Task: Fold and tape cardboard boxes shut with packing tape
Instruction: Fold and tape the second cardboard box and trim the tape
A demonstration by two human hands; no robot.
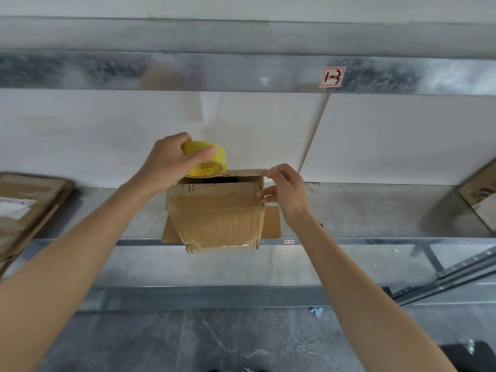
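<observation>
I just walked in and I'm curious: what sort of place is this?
Probably a warehouse or stockroom: galvanised metal shelving with a handwritten location label, stacks of flattened brown cardboard, and a small brown cardboard box being taped.

It looked like a warehouse or stockroom: galvanized metal shelving (349, 218) ran along a plain white wall (389, 138), its upper beam carried a handwritten bin label (332, 77), flattened cardboard (29, 202) lay stacked on the shelf, and the floor (214, 342) was bare grey concrete.
</observation>
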